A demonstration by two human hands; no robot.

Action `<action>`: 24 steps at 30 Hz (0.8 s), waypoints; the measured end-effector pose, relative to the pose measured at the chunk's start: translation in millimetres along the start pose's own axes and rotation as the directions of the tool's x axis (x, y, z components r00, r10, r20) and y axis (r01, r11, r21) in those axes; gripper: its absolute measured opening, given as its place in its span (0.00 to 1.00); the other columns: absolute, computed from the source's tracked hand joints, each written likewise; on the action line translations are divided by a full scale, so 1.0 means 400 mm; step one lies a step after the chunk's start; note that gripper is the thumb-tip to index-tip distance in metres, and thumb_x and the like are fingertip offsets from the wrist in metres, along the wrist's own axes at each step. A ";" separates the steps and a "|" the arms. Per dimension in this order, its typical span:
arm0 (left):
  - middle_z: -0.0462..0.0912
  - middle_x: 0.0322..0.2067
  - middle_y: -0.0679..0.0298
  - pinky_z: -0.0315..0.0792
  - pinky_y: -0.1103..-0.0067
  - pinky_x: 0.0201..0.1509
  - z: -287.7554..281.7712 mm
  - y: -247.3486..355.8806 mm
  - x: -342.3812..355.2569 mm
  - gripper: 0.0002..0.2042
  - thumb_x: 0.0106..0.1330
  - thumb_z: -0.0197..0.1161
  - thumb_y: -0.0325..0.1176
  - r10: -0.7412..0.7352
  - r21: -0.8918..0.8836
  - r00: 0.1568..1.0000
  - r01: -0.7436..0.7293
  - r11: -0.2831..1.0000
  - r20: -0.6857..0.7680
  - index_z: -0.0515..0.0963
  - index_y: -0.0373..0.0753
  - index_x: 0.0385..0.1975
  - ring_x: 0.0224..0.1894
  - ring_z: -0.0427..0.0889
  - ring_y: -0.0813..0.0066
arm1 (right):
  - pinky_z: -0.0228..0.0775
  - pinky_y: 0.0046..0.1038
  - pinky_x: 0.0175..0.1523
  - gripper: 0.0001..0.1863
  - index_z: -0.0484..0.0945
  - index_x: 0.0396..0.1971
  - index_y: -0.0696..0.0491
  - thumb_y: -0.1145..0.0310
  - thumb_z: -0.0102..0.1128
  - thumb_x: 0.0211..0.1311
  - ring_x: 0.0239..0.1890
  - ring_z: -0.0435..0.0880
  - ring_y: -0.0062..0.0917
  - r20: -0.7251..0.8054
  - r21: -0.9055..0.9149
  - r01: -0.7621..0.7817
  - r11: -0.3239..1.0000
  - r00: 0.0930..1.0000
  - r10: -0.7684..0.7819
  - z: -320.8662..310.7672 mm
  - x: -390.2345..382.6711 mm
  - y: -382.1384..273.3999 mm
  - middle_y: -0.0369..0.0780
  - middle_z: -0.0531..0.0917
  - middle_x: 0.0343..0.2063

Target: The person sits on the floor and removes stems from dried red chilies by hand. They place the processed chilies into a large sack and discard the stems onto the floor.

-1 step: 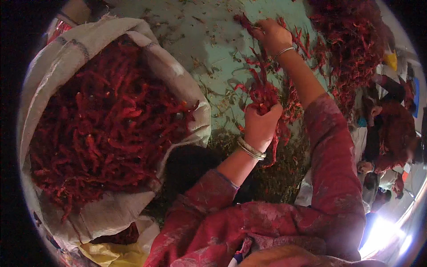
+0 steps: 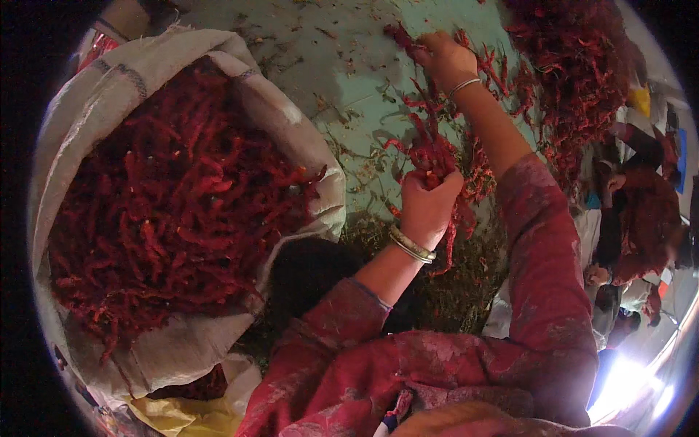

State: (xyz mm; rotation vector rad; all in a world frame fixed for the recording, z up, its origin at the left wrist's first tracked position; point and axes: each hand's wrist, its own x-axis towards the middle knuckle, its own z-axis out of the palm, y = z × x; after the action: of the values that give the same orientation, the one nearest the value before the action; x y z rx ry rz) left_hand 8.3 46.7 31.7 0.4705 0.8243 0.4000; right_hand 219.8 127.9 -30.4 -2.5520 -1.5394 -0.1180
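Note:
My left hand (image 2: 428,207) is closed round a bunch of dried red chillies (image 2: 431,149), whose tips stick out above and below the fist. Farther off, my right hand (image 2: 445,62) has its fingers closed on dark red dried chillies (image 2: 402,36) that poke out to its left. Its fingertips are partly hidden. Both hands are over a pale green surface (image 2: 364,95) strewn with stems and bits. To the left, a big white woven sack (image 2: 295,116) stands with its mouth wide, filled with loose red chillies (image 2: 182,211).
A large heap of dried chillies (image 2: 575,73) lies at the far right. Stems and debris (image 2: 459,291) are piled just in front of me. Other people (image 2: 644,211) sit along the right side. A yellow bag (image 2: 189,419) lies at the lower left, beside the sack.

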 end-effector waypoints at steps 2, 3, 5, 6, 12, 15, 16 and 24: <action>0.70 0.17 0.77 0.59 0.85 0.23 0.004 0.001 0.000 0.04 0.52 0.57 0.25 -0.003 -0.016 1.000 0.003 1.000 0.001 0.72 0.39 0.18 0.20 0.63 0.90 | 0.70 0.37 0.34 0.11 0.75 0.35 0.43 0.58 0.54 0.52 0.33 0.78 0.36 -0.018 -0.015 0.039 0.999 0.999 -0.039 0.020 0.009 0.006 0.36 0.75 0.35; 0.70 0.17 0.77 0.59 0.84 0.23 0.002 -0.004 0.001 0.04 0.52 0.57 0.25 -0.004 -0.022 1.000 0.004 1.000 0.003 0.72 0.39 0.18 0.20 0.63 0.90 | 0.70 0.37 0.34 0.11 0.75 0.36 0.43 0.58 0.54 0.52 0.33 0.78 0.36 -0.024 -0.021 0.058 0.998 0.998 -0.059 0.027 0.012 0.004 0.36 0.75 0.35; 0.71 0.18 0.77 0.59 0.84 0.23 -0.005 -0.010 0.004 0.04 0.52 0.57 0.25 -0.002 -0.017 1.000 0.002 1.000 0.006 0.72 0.38 0.18 0.20 0.64 0.90 | 0.70 0.36 0.35 0.12 0.75 0.37 0.43 0.58 0.54 0.52 0.34 0.78 0.36 0.081 -0.113 0.019 0.993 0.997 -0.010 0.035 0.024 -0.002 0.36 0.76 0.37; 0.71 0.18 0.77 0.60 0.84 0.23 -0.008 -0.012 0.005 0.04 0.52 0.57 0.25 0.001 -0.005 1.000 -0.001 1.000 0.006 0.72 0.38 0.18 0.20 0.64 0.89 | 0.71 0.35 0.36 0.12 0.75 0.37 0.43 0.57 0.53 0.53 0.34 0.78 0.36 0.131 -0.161 0.003 0.987 0.991 0.018 0.036 0.028 -0.005 0.36 0.76 0.38; 0.71 0.18 0.77 0.60 0.84 0.24 -0.002 0.001 -0.004 0.03 0.52 0.57 0.25 0.008 0.055 1.000 -0.007 0.998 -0.019 0.72 0.38 0.18 0.21 0.64 0.89 | 0.70 0.36 0.38 0.14 0.77 0.35 0.45 0.55 0.52 0.52 0.35 0.78 0.38 -0.002 0.149 -0.090 0.985 0.996 0.091 -0.013 -0.011 0.011 0.39 0.79 0.35; 0.71 0.17 0.77 0.60 0.84 0.24 0.002 0.004 -0.006 0.03 0.52 0.57 0.26 0.045 0.060 0.999 -0.043 0.997 -0.020 0.72 0.37 0.18 0.21 0.64 0.89 | 0.71 0.38 0.40 0.17 0.77 0.38 0.41 0.50 0.51 0.51 0.38 0.79 0.37 0.175 0.095 -0.219 0.971 0.964 0.200 -0.010 -0.013 0.025 0.40 0.80 0.34; 0.71 0.17 0.77 0.60 0.84 0.24 0.004 0.005 -0.005 0.04 0.52 0.57 0.26 0.067 0.059 0.998 -0.065 0.996 -0.019 0.72 0.37 0.18 0.21 0.64 0.89 | 0.71 0.38 0.40 0.17 0.77 0.39 0.41 0.51 0.51 0.51 0.38 0.79 0.37 0.187 0.066 -0.239 0.969 0.957 0.224 -0.007 -0.017 0.029 0.41 0.80 0.34; 0.71 0.17 0.77 0.60 0.83 0.23 -0.005 -0.003 0.003 0.04 0.51 0.57 0.26 -0.013 0.037 1.000 0.013 0.999 -0.002 0.72 0.38 0.17 0.20 0.64 0.89 | 0.70 0.37 0.41 0.15 0.78 0.34 0.44 0.52 0.53 0.50 0.36 0.79 0.38 0.195 -0.073 -0.230 0.971 0.951 0.240 0.023 -0.025 -0.012 0.39 0.81 0.33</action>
State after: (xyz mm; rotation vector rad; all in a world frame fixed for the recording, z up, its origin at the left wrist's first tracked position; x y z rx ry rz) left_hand 7.7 47.0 29.3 0.4988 0.8374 0.3742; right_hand 210.5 123.0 -40.6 -2.8388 -1.2920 0.1394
